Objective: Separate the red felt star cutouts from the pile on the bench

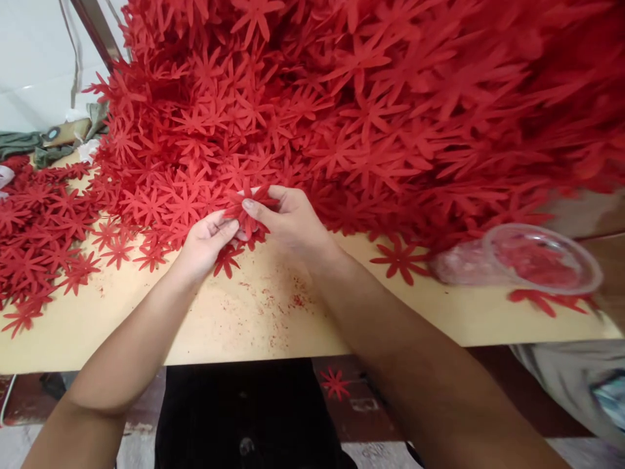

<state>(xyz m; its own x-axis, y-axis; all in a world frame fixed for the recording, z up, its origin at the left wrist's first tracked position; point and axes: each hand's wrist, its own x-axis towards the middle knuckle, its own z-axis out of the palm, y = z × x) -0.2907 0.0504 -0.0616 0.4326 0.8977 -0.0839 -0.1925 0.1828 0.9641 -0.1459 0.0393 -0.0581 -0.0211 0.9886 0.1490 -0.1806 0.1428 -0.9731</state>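
A huge heap of red flower-shaped cutouts (342, 111) fills the back of the wooden table (234, 326). My left hand (202, 244) and my right hand (290, 225) meet at the heap's front edge. Both pinch a small bunch of red cutouts (247, 212) between thumbs and fingers, just above the table top. Loose single cutouts lie right under the hands.
A flatter spread of red cutouts (36, 221) covers the table's left part. A clear plastic cup (527, 257) lies on its side at the right, near the front edge. One cutout (334, 383) lies on the floor below. Grey cloth (29, 146) sits far left.
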